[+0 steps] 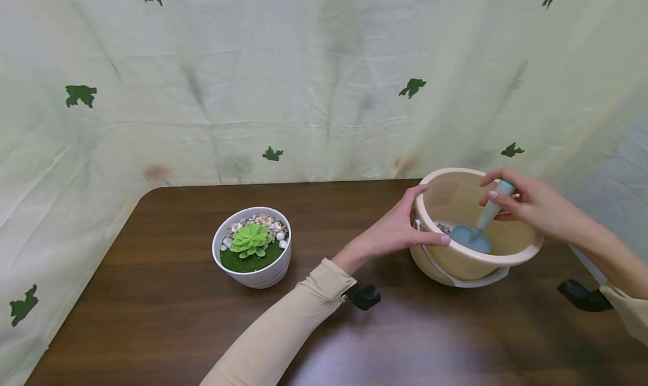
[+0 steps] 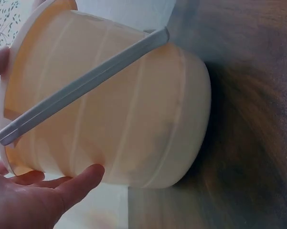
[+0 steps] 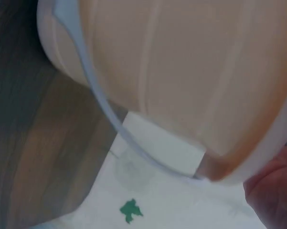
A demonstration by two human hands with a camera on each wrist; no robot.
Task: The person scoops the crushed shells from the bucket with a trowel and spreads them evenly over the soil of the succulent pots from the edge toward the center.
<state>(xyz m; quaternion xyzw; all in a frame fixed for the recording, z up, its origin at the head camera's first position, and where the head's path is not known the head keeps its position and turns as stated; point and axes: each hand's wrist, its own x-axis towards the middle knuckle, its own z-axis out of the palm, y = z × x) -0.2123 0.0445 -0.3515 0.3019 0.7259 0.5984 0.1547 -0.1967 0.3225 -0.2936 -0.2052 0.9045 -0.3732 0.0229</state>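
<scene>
A cream plastic bucket (image 1: 440, 259) with a grey-white bail handle (image 2: 86, 86) stands at the right of the table. My left hand (image 1: 387, 228) grips its left rim, the thumb along the near edge and the fingers against the outer wall in the left wrist view. Inside the bucket, my right hand (image 1: 539, 203) holds a small trowel (image 1: 488, 214) by its pale blue handle. The trowel's blue blade points down near the left inner wall, beside some small gravel (image 1: 444, 227). Most of the bucket's bottom is hidden.
A white pot (image 1: 258, 276) holding a green succulent (image 1: 251, 240), pebbles and moss stands left of my left arm on the brown wooden table (image 1: 167, 296). Behind the table hangs a pale curtain (image 1: 304, 93) with green leaf shapes.
</scene>
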